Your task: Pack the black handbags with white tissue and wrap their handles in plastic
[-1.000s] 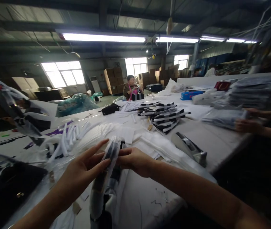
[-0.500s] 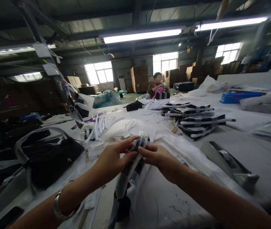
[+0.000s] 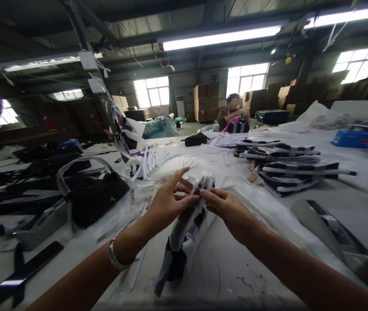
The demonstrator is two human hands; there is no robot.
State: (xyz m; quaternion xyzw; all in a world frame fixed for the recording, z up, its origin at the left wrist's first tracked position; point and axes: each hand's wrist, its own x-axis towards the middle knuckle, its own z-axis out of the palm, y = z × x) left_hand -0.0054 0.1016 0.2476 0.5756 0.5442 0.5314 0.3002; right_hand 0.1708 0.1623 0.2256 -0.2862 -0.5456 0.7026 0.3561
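A black-and-white banded bag strap (image 3: 181,224), partly covered in clear plastic, slants up from the table in front of me. My left hand (image 3: 167,201) is at its upper part, the thumb against it, the index finger raised and the other fingers curled. My right hand (image 3: 231,211) pinches the same strap near its plastic-covered top between thumb and fingers. A small brown strip shows beside the left fingers; whether they hold it I cannot tell. The strap's lower end rests on the white tabletop (image 3: 235,268).
A black handbag (image 3: 98,198) with a plastic-wrapped handle stands at left, a dark phone-like slab (image 3: 25,274) nearer. Right lie a grey tape dispenser (image 3: 335,237) and stacked banded straps (image 3: 290,166). White strips (image 3: 149,162) lie beyond my hands. Across the table works another person (image 3: 234,114).
The view has turned left, so the surroundings sit further right. My left index finger has lifted off the strap, while the thumb stays against it. The right hand still pinches.
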